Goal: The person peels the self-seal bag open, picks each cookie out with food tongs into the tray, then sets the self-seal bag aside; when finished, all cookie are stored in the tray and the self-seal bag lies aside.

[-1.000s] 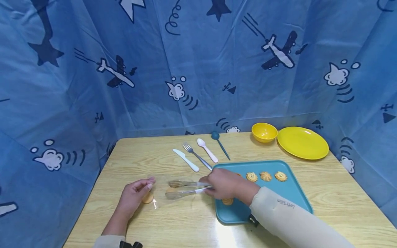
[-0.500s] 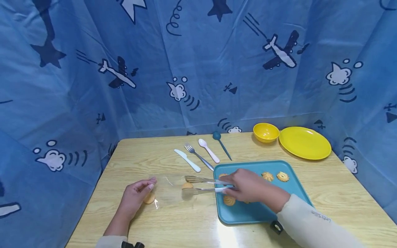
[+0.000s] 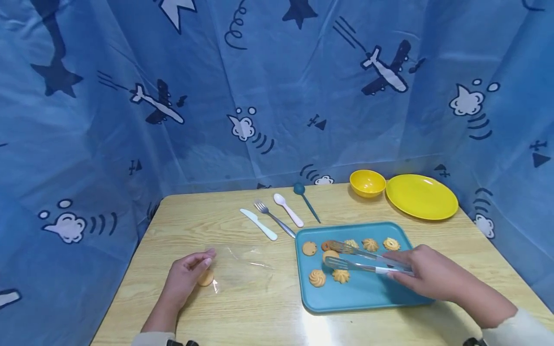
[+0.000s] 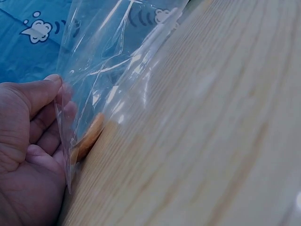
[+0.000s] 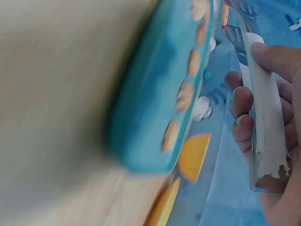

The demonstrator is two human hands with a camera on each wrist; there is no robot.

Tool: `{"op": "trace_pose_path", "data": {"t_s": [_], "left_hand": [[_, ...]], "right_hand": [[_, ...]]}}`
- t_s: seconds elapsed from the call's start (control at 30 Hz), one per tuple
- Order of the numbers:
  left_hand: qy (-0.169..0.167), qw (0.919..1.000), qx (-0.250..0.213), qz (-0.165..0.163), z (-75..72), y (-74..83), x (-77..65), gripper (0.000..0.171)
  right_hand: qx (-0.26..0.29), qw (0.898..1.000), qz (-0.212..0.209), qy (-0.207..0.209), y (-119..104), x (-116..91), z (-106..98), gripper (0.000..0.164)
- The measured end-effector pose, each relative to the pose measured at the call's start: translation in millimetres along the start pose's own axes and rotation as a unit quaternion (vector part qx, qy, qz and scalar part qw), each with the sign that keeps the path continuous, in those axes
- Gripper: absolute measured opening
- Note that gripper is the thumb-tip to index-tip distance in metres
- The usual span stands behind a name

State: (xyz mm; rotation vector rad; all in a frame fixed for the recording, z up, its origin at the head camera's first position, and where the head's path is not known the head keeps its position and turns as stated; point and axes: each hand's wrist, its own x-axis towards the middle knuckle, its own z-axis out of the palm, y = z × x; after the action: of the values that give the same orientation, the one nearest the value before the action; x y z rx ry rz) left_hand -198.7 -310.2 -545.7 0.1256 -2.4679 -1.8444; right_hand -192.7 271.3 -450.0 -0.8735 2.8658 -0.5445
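My left hand (image 3: pixel 187 276) pinches the edge of a clear plastic bag (image 3: pixel 244 269) lying on the table. A round cookie (image 3: pixel 206 277) sits inside the bag, close to that hand; in the left wrist view the cookie (image 4: pixel 88 137) leans against the film. My right hand (image 3: pixel 434 274) grips metal tongs (image 3: pixel 368 267) with white on their handles. Between the tong tips is a round cookie (image 3: pixel 331 256), over the teal tray (image 3: pixel 381 295). Several cookies lie on the tray, among them a swirled one (image 3: pixel 317 278) and a star-shaped one (image 3: pixel 341 276).
Behind the bag and tray lie a white knife (image 3: pixel 258 224), a fork (image 3: pixel 277 221), a pale pink spoon (image 3: pixel 289 210) and a dark teal spoon (image 3: pixel 307 202). A yellow bowl (image 3: pixel 368 183) and yellow plate (image 3: pixel 421 197) stand at the back right. Blue patterned cloth (image 3: pixel 277 96) hangs behind.
My right hand has moved right with the tongs and the cookie between their tips, from over the bag to over the tray. The left hand stays at the bag's edge.
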Motion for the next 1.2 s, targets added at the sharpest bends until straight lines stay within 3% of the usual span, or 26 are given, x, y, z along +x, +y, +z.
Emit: {"op": "trace_pose_path", "data": {"t_s": [0.23,0.57,1.0,1.2], "left_hand": [[0.003,1.0000,-0.002,-0.003,0.3,-1.4,0.1,0.033],[0.000,0.9999,0.006,0.009,-1.9,-1.9,-1.5,0.035],[-0.008,1.0000,0.006,-0.002,0.1,2.3,1.4,0.036],[-0.006,1.0000,-0.006,-0.004,2.0,0.6,0.0,0.033]], "right_hand": [[-0.011,1.000,0.029,-0.003,26,-36,1,0.053],[-0.009,0.998,0.050,-0.022,38,-50,4,0.056],[-0.020,0.998,0.056,0.000,38,-54,0,0.053],[-0.001,0.999,0.020,0.046,15,-32,-5,0.046]]}}
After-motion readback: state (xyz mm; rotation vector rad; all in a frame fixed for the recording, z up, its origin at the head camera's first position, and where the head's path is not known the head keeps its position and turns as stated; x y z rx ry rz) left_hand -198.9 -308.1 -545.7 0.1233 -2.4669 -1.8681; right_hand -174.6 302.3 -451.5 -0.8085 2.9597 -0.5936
